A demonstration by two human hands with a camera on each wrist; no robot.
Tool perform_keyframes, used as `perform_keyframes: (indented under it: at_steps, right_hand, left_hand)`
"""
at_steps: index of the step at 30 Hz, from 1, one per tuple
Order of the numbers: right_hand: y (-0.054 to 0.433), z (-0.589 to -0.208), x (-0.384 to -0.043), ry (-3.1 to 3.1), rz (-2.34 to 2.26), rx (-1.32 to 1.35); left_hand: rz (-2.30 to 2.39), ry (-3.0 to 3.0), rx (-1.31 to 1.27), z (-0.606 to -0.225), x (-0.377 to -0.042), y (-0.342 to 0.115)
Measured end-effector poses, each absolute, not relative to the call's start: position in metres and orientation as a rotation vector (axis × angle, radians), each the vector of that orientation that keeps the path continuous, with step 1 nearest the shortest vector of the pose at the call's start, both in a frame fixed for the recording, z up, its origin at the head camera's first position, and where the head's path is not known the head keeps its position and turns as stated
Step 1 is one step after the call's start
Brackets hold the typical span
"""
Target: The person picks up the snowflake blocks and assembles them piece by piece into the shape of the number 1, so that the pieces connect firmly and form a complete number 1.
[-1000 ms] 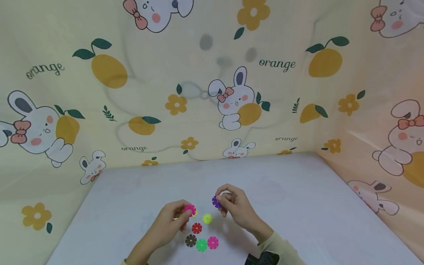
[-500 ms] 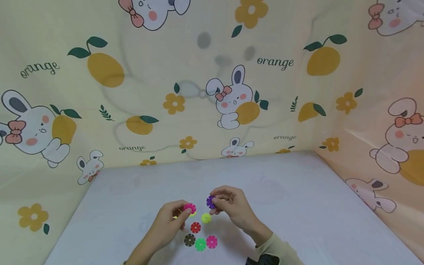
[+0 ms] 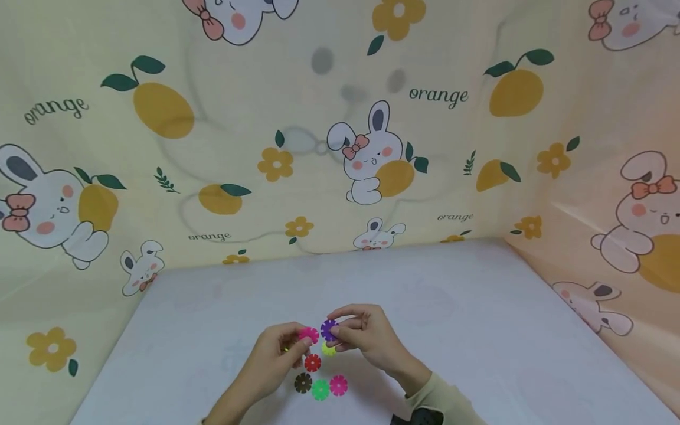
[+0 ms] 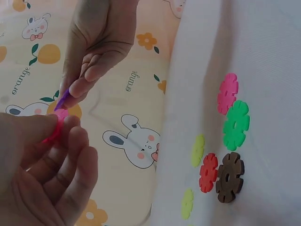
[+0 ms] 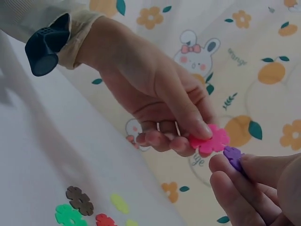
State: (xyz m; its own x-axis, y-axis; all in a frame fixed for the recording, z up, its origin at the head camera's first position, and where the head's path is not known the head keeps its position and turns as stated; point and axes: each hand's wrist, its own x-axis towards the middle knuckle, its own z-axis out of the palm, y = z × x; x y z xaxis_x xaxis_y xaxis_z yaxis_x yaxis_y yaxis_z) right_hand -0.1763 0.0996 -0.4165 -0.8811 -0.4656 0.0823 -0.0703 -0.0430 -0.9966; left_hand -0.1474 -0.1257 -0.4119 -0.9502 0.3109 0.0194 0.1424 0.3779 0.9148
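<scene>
Just above the white table, my left hand pinches a pink flower-shaped disc between thumb and fingers. My right hand pinches a purple disc and holds it edge to edge against the pink one. The right wrist view shows the purple disc meeting the rim of the pink disc; whether they are slotted together is unclear. Below the hands lie loose discs: yellow-green, red, brown, green and another pink.
A cloth backdrop printed with rabbits and oranges rises behind the table and along its right side. A second yellow-green disc lies near the red one. A dark wrist-worn device sits at the sleeve cuff.
My right hand has carried the purple disc leftward until it meets the pink disc. The left hand has stayed nearly still, and the loose discs have not moved.
</scene>
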Motion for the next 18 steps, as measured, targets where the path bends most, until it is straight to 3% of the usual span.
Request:
perform_keyframes:
  at_steps: [18]
  right_hand:
    - [0.0934,-0.4194,-0.1717,1.963,-1.887,-0.706]
  left_hand:
    - [1.432,2.697,0.595,-0.4139,-0.1436,-0.1244]
